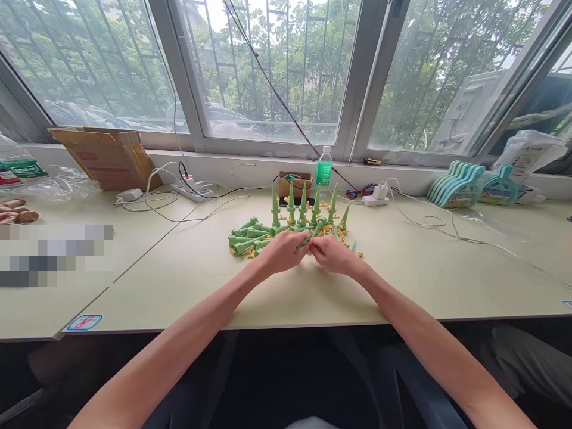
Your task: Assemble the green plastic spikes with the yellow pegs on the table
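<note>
My left hand (286, 251) is closed round a green plastic part (304, 242), above the near edge of a pile. Touching it from the right, my right hand (329, 252) has its fingers pinched together; what they hold, if anything, is hidden. Green tubes (245, 243) lie heaped to the left of my hands. Several green spikes (291, 205) stand upright in a row behind them. Small yellow pieces (343, 235) are scattered to the right, partly under the green parts.
A green-labelled bottle (324, 170) and a small cardboard box (295, 186) stand behind the spikes. Power strips (192, 189) and white cables lie along the sill side. Teal hangers (458, 185) are at the right, a large carton (107, 158) at the left.
</note>
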Motion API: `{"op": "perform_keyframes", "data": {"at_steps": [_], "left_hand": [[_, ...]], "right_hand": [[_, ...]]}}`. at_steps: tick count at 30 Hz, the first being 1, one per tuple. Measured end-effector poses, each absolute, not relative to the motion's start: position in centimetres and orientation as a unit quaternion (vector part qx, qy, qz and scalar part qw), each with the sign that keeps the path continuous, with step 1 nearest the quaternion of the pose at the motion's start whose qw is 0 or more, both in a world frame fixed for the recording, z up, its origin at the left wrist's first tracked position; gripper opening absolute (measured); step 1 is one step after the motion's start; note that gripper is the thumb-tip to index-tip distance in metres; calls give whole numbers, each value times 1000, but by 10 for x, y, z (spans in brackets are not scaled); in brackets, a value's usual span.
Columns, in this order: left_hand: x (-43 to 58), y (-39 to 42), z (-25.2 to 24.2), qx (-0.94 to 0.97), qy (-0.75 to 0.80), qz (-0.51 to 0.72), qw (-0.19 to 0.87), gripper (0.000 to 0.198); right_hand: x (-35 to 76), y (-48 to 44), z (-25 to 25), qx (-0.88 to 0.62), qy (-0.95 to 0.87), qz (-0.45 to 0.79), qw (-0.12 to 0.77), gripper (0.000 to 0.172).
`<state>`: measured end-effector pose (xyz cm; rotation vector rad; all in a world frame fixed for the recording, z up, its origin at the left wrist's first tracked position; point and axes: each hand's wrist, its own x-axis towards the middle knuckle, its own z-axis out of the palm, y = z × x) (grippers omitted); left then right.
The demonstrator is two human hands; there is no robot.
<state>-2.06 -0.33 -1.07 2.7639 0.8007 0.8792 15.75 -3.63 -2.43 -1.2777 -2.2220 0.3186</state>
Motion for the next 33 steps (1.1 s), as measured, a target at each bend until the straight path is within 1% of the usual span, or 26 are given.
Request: {"op": "perform_keyframes", "data": {"at_steps": [8, 17, 22, 33], "left_hand": [[-20, -3, -11, 927, 262, 257, 76, 31], [-21, -3, -11, 929, 255, 259, 67, 30], [-21, -2, -12, 928, 251, 264, 80, 31], [-21, -3, -9, 907, 228, 339, 98, 27]], "right_hand": [[159, -38, -24, -490, -833, 117, 231, 28], [159, -39, -23, -483, -838, 112, 228, 27], [158, -38, -25, -480, -833, 112, 250, 27], [156, -34, -27, -450, -810, 116, 359, 26]]}}
